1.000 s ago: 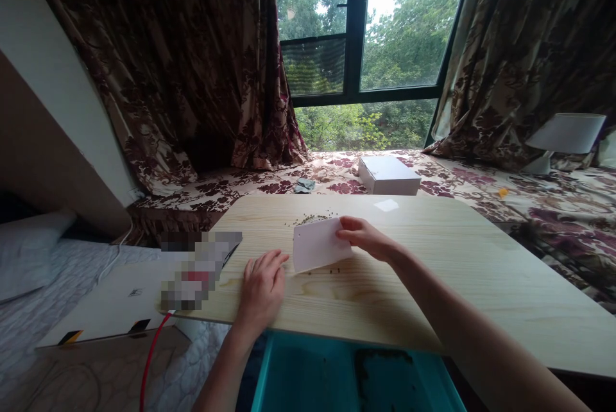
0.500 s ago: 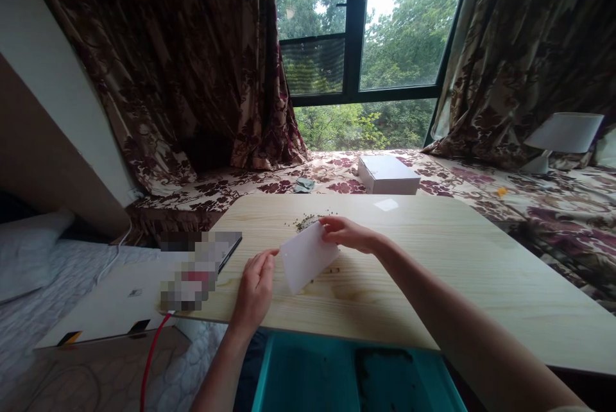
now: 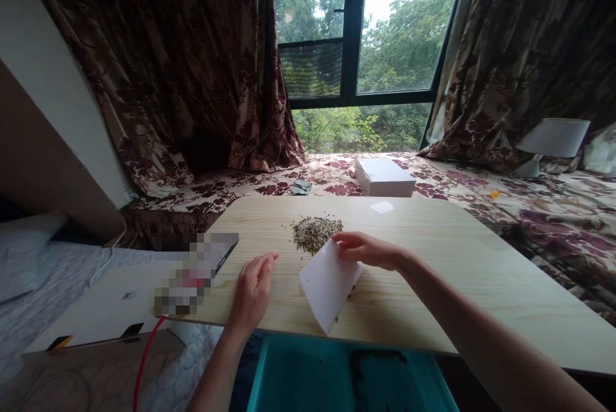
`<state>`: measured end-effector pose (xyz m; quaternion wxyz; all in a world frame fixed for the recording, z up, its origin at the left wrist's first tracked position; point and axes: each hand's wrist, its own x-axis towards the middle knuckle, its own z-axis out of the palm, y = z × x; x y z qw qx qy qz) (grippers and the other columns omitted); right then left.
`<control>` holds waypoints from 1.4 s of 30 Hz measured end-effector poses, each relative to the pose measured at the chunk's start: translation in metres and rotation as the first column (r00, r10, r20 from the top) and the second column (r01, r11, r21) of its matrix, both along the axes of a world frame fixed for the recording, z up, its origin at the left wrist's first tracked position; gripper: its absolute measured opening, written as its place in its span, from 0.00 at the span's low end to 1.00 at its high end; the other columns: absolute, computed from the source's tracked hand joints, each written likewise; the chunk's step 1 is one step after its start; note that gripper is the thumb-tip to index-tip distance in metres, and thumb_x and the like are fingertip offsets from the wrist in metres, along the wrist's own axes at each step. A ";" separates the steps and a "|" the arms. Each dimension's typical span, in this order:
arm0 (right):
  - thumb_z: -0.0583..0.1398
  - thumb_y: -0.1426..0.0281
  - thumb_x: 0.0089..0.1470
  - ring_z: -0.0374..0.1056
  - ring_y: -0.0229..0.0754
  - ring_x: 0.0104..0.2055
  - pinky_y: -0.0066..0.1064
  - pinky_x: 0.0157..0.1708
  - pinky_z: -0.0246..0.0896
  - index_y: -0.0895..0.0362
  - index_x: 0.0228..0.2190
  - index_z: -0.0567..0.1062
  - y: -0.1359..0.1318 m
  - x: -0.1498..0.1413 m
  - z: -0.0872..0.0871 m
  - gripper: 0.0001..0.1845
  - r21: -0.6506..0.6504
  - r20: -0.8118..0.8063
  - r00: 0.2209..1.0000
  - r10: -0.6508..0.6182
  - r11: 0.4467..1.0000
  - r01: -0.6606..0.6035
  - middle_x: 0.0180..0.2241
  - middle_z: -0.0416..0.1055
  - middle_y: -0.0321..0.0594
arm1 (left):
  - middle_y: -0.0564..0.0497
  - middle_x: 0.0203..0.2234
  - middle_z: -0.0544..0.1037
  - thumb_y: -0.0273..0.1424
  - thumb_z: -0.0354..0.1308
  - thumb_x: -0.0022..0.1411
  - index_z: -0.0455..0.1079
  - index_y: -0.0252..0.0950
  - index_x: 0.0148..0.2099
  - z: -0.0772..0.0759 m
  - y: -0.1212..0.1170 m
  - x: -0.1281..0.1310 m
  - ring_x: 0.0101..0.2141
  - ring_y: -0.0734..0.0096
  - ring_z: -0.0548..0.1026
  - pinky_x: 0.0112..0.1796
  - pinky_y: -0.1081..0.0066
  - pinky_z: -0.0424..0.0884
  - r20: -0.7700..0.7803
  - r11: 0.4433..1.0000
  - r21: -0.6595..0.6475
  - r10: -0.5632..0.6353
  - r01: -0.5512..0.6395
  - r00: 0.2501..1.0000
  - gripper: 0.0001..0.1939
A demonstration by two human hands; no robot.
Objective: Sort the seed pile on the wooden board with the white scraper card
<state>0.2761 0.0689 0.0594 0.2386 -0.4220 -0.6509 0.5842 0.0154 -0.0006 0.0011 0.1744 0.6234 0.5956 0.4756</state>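
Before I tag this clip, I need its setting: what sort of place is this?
Probably a bedroom: a pillow on quilted bedding, patterned curtains beside the window, and a white-shaded lamp.

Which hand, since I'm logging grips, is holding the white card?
The right hand: it grips the card near its top; the left hand looks empty.

White card (image 3: 328, 287), teal bin (image 3: 301, 370), maroon-flowered beige curtains (image 3: 260, 65).
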 end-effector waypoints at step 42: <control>0.65 0.67 0.41 0.74 0.44 0.30 0.30 0.25 0.69 0.56 0.39 0.70 -0.038 0.048 -0.003 0.21 0.009 -0.349 0.589 -0.729 0.626 0.780 0.29 0.78 0.42 | 0.48 0.42 0.77 0.34 0.50 0.60 0.72 0.39 0.41 -0.005 0.000 0.006 0.46 0.61 0.72 0.53 0.54 0.61 -0.382 0.996 0.087 0.013 0.022 0.924 0.11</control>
